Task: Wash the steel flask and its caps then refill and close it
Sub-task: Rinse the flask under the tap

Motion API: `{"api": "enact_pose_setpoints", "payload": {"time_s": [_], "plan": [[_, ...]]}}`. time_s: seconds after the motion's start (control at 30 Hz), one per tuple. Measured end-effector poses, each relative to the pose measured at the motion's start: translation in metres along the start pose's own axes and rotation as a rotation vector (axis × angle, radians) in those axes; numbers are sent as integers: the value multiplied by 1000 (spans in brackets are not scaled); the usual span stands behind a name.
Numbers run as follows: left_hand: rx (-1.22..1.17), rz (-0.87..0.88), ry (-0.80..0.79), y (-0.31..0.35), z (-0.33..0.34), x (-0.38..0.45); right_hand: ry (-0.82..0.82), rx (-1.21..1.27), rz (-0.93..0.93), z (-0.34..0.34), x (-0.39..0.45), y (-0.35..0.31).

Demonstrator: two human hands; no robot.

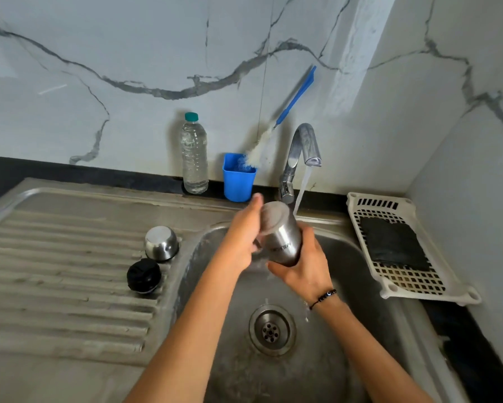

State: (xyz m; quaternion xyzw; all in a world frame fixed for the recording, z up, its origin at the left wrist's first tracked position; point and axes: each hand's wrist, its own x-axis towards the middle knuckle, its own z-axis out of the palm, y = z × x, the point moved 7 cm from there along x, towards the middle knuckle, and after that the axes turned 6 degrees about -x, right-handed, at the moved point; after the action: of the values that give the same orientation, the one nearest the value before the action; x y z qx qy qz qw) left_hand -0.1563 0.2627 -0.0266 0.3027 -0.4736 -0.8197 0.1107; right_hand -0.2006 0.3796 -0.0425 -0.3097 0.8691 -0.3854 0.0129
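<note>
Bright, even daylight, soft shadows. Glare streaks the tap (304,146) and the wall left of it. The left hand (241,239) blurs; wide-angle bending near the edges.

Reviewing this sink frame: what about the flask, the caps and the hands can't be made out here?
Head view only:
- Flask mouth: hidden by the right hand gripping that end; open or plugged, unknown.
- Flask lettering: too small and upside down to read.
- Left hand fingers: motion-blurred against the flask; exact contact unclear.
- Steel cap and black cap: resting on the drainboard; their insides face away.
- Water stream: whether it touches the flask is unclear.
</note>
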Motion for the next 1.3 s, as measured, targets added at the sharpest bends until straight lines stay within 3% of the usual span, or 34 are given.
{"api": "enact_pose_setpoints", "payload": {"time_s": [0.07,0.23,0.33,0.4,0.53,0.63,0.77,0.87,1.0,1.1,1.23,1.3], "plan": [[-282,-178,-62,-21,-16,-9,-14,-73,-159,-1,-5,-17],[-561,-380,-308,-58,-22,-39,-81,-203,-657,-5,-26,-45],[-532,-410,-377,-71,-15,-34,-200,-414,-948,6,-49,-50],[-494,-415,-401,-78,-7,-36,-236,-519,-1014,9,-58,-45],[-468,-374,-425,-89,4,-35,-249,-453,-774,5,-52,-15],[-107,-180,-129,-85,-16,-17,-284,-336,-403,-1,-43,25],[84,-57,-70,-80,-17,-13,-234,138,178,-16,-20,51],[168,41,-120,-77,-7,-17,-233,599,456,-3,1,44],[228,139,-161,-72,1,-19,-267,730,556,9,27,24],[414,280,-167,-63,0,-14,-191,737,557,17,42,22],[720,352,-70,-55,-5,-5,-17,506,372,5,54,11],[660,317,7,-56,-13,-4,28,366,277,-3,57,1]]}}
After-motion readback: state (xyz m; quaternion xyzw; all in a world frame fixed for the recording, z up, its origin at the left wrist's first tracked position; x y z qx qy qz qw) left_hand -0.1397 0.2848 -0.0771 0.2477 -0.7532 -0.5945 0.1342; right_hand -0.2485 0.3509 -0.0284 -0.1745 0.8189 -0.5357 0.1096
